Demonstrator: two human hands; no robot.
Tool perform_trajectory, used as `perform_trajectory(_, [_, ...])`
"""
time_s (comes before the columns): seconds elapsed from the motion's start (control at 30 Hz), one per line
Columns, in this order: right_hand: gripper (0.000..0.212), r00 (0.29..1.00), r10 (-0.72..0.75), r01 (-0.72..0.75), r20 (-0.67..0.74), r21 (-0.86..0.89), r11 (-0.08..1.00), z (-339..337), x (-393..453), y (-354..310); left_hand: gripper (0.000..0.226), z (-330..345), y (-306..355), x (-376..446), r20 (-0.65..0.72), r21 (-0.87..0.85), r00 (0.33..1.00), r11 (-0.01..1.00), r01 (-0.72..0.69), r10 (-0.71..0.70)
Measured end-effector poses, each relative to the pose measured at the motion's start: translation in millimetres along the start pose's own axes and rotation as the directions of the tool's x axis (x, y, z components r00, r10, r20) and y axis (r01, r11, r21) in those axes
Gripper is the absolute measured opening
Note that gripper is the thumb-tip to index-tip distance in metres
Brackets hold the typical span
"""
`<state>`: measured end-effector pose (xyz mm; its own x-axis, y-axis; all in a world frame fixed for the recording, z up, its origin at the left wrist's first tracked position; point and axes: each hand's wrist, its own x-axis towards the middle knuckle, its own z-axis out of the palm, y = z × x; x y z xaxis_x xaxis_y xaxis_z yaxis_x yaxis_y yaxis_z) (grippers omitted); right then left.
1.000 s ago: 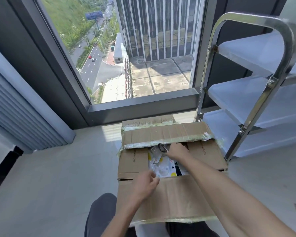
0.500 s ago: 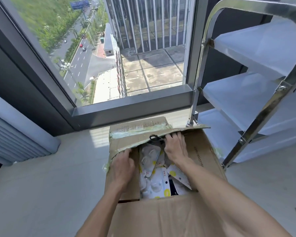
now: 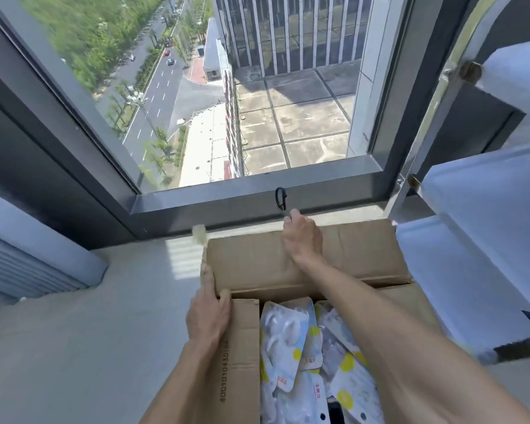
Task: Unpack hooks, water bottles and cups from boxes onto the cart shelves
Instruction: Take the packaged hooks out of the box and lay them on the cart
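An open cardboard box (image 3: 242, 356) stands on the floor below me. Inside lie several white hook packets (image 3: 291, 332) with yellow dots. The far flap (image 3: 257, 264) is folded outward towards the window. My left hand (image 3: 208, 313) holds that flap's left corner, thumb on top. On the flap's far edge rests my right hand (image 3: 302, 237), which grips small black-handled scissors (image 3: 280, 198); the handle loop sticks out past the fingers. At the right stands the cart, its white shelves (image 3: 487, 209) bare where they show.
The cart's steel frame (image 3: 435, 96) rises close to the box's right side. A dark window sill (image 3: 227, 206) runs just beyond the box. A strip of loose tape (image 3: 199, 234) hangs at the flap's left corner. A grey radiator cover (image 3: 28, 264) is at the left.
Both hands have pushed the far flap from upright over the box to folded outward. The view has tipped closer, and more packets show.
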<state>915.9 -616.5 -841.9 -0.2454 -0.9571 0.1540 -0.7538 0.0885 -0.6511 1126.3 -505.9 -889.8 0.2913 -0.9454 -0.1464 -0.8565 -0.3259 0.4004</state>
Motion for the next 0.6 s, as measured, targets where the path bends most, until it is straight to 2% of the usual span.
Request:
perform_trajectory(0.1, [0.017,0.982,0.132,-0.126,0.138,-0.046,0.991,30,26,1,0.038,5,1,8,-0.027,0.079,0.999,0.996,0.041,-0.038])
perform_trajectory(0.17, [0.020,0.973,0.147,-0.130,0.176,-0.105,0.986,46,36,4,0.042,9,3,8,-0.046,0.048,0.996,0.996,0.079,-0.077])
perform_trajectory(0.23, [0.025,0.975,0.017,0.034,0.221,-0.225,0.974,63,44,5,0.043,12,4,9,-0.073,0.057,0.994,0.994,0.089,-0.085])
perform_trajectory(0.3, [0.032,0.938,-0.085,0.210,0.336,-0.354,0.911,78,52,4,0.041,16,3,12,-0.110,0.093,0.992,0.994,0.064,-0.054])
perform_trajectory(0.4, [0.033,0.860,-0.019,0.275,0.510,-0.432,0.859,97,44,16,0.039,20,-1,16,-0.117,0.132,0.993,0.990,0.051,-0.035])
perform_trajectory(0.5, [0.034,0.859,-0.005,0.278,0.512,-0.458,0.844,105,20,32,0.040,23,-6,18,-0.127,0.153,0.991,0.986,0.061,-0.041])
perform_trajectory(0.6, [0.036,0.913,-0.025,0.193,0.407,-0.379,0.905,93,6,31,0.043,21,-7,19,-0.121,0.159,0.992,0.986,0.054,-0.035])
